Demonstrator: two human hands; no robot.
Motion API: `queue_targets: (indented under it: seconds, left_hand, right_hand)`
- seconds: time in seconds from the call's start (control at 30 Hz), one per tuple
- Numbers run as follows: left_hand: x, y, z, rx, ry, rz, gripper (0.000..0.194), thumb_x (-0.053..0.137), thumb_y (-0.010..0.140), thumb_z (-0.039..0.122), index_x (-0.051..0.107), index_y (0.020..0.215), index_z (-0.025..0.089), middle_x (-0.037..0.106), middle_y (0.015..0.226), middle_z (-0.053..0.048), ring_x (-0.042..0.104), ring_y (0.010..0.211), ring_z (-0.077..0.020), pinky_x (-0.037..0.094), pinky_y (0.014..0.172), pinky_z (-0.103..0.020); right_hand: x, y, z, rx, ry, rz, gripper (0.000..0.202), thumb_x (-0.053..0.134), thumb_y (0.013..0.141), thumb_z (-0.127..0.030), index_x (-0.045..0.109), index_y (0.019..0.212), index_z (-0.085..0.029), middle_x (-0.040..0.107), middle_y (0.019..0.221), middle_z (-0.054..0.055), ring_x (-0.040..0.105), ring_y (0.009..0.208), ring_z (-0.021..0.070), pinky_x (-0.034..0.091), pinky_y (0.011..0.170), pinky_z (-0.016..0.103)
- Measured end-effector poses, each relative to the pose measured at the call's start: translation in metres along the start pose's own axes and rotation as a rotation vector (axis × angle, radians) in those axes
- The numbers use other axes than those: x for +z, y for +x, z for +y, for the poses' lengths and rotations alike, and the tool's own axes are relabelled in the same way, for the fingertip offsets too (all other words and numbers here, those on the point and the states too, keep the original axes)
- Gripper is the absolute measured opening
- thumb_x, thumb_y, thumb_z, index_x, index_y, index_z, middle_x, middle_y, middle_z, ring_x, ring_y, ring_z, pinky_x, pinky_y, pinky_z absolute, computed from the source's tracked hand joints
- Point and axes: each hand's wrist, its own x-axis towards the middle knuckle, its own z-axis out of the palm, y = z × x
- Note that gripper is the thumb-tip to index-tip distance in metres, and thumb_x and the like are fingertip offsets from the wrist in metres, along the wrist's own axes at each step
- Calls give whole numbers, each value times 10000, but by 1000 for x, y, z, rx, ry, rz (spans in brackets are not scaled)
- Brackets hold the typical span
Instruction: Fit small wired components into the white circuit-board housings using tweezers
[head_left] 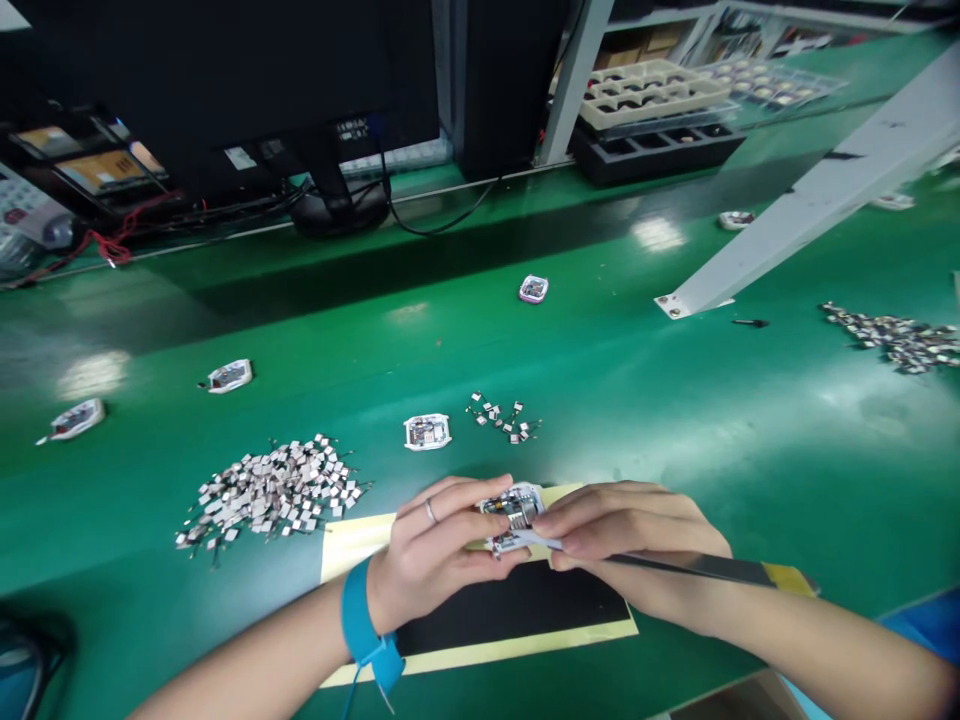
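My left hand (450, 530), with a ring on one finger and a blue strap round its wrist, grips a small white watch-like case (517, 505) by its left side. Circuit parts show inside the open case. In my right hand (637, 525) is a long flat grey tool (697, 567) with a yellow end that sticks out past the wrist. The right fingertips are closed at the lower right of the case, beside a whitish strip (531, 537) whose nature I cannot tell. Under both hands lies a black mat (510, 605) with yellow borders.
Left of the mat is a pile of small square parts with wires (274, 490). Beyond the hands lie another open white case (427, 432) and a smaller cluster of parts (514, 425). A slanted metal post (810, 190) stands right; a monitor (225, 100) stands behind.
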Motion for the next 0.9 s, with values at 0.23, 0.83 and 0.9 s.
queue_targets:
  seconds: [0.23,0.83,0.9]
  left_hand:
    - [-7,8,9,-139,80,-54,114,659,725,198,613,810,138,612,1022,-109,611,852,-166,515,711,-234]
    - [-87,60,-134,-793,207,63,564,620,679,119,346,1171,92,608,1019,-147,576,994,-212,432,919,-384]
    - [-92,60,-131,-815,285,32,676,646,664,136,302,1246,125,593,1065,-137,519,1079,-245,358,977,-441]
  right_hand:
    - [2,4,3,25,4,191,182,652,720,-45,604,851,-161,657,846,67,641,767,167,559,667,254]
    - [-4,5,-1,-138,-165,311,155,650,716,-68,592,817,-171,661,790,33,645,730,154,548,645,203]
    - [-3,2,3,-152,-165,288,175,645,723,-61,586,842,-176,659,813,24,641,757,144,543,673,192]
